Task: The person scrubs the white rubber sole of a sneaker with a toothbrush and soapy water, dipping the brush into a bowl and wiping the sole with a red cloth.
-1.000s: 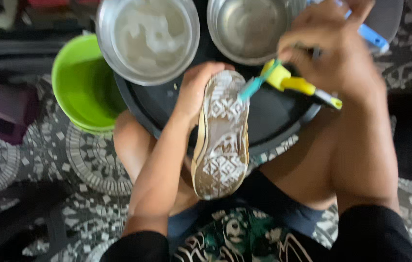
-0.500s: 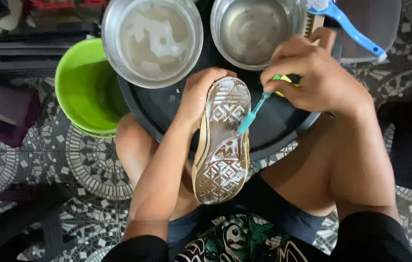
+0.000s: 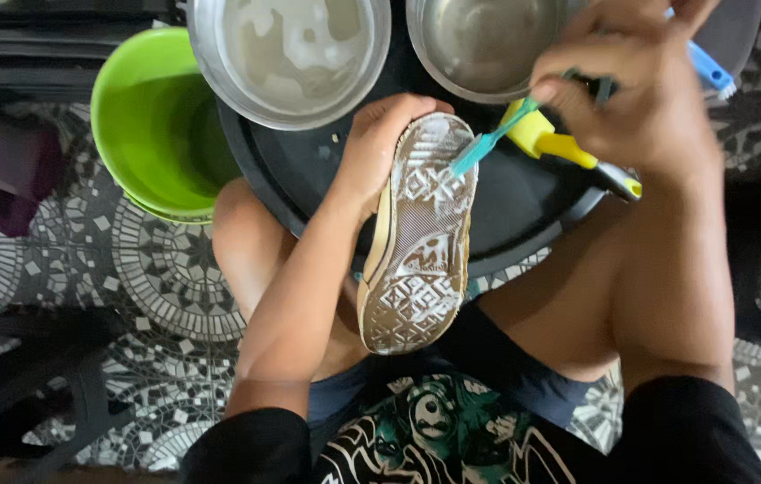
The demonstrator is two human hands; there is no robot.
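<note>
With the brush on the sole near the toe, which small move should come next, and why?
Probably draw the teal toothbrush in the right hand down the shoe sole toward the heel. Its head touches only the foamy toe end, while the left hand steadies the shoe there and the heel tread looks less soapy.

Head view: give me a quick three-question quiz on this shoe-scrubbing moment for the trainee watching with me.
1. True or false: the shoe is held sole up.
2. Which hand holds the teal toothbrush? A) left B) right C) neither
3. Fill in: the metal bowl beside the green bucket holds ____ water.

Key
1. True: the patterned sole faces the camera, gripped at the toe end by the left hand.
2. B: the right hand holds it, bristles on the sole.
3. Foamy, with white suds on the surface; the other metal bowl shows no foam.
</note>
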